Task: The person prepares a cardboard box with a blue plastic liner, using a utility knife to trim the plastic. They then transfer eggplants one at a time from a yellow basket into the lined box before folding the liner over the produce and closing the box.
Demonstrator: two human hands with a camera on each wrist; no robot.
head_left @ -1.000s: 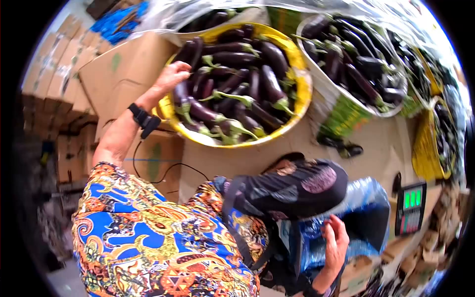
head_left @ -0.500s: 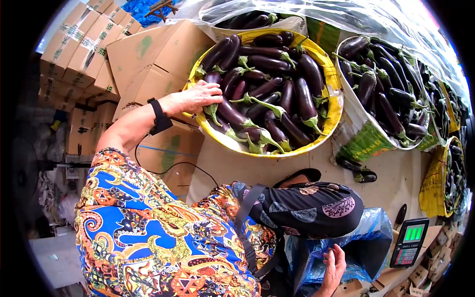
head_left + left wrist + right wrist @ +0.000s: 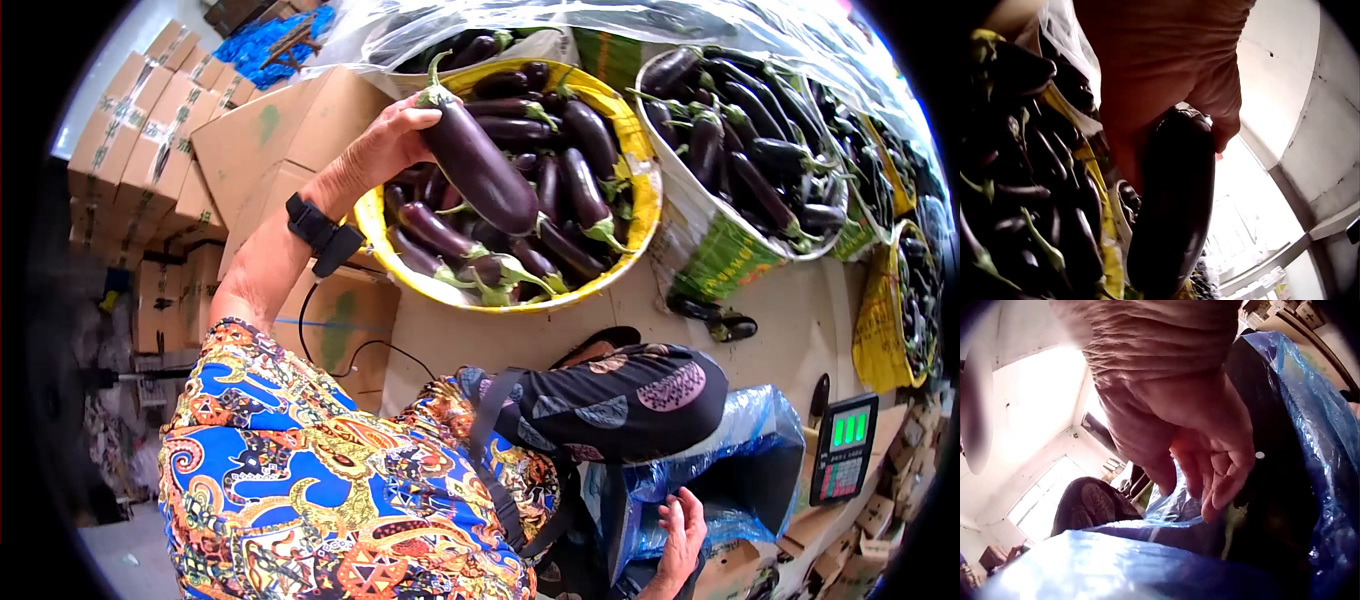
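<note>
My left hand (image 3: 392,143) grips a large dark purple eggplant (image 3: 488,172) at its stem end, over a round tub with a yellow liner (image 3: 648,190) full of eggplants. The held eggplant slants down and right, its green stem pointing up past the fingers. In the left wrist view, the eggplant (image 3: 1175,200) hangs from the grip beside the tub. Over by a dark box lined with a blue plastic bag (image 3: 755,400), my right hand (image 3: 683,535) has loosely bent fingers and nothing in them. The right wrist view shows those fingers (image 3: 1225,481) over the box's opening.
A white sack (image 3: 655,225) of eggplants stands right of the tub, a yellow sack (image 3: 875,330) farther right. A scale display (image 3: 845,450) with green digits stands beyond the blue bag. Cardboard boxes (image 3: 265,130) are stacked at left. Loose eggplants (image 3: 733,327) lie on the floor.
My left hand reached onto the eggplants at the tub's left edge, took hold of one and lifted it above the others. The right hand has stayed by the blue bag.
</note>
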